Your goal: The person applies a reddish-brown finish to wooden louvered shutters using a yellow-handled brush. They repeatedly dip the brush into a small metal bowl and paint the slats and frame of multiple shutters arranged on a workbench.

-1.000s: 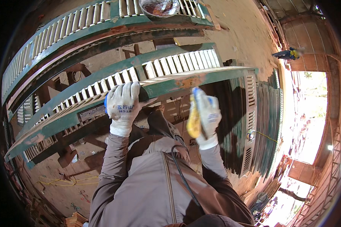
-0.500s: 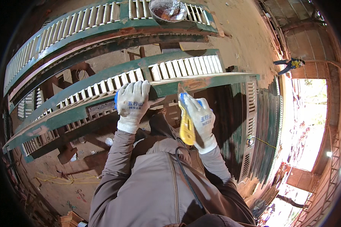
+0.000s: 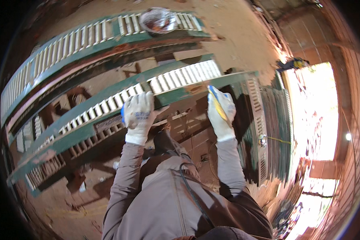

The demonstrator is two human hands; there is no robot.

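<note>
**Well, stiff overall, delicate in places**

Your left grip (image 3: pixel 140 115) curls around the near edge of the green shutter (image 3: pixel 173 96); your right grip (image 3: pixel 221 110) clasps a yellow-handled tool (image 3: pixel 219 108). The shutter stretches across before you, probably rigid and heavyish; hold its frame, since the slim pale slats (image 3: pixel 184 75) could snap. Brown patches break its green.

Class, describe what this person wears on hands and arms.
The left hand and right hand wear off-white fabric gloves with blue at the edges; the left glove's back bears blurred blue print. Long grey-brown fabric sleeves cover both arms.
</note>
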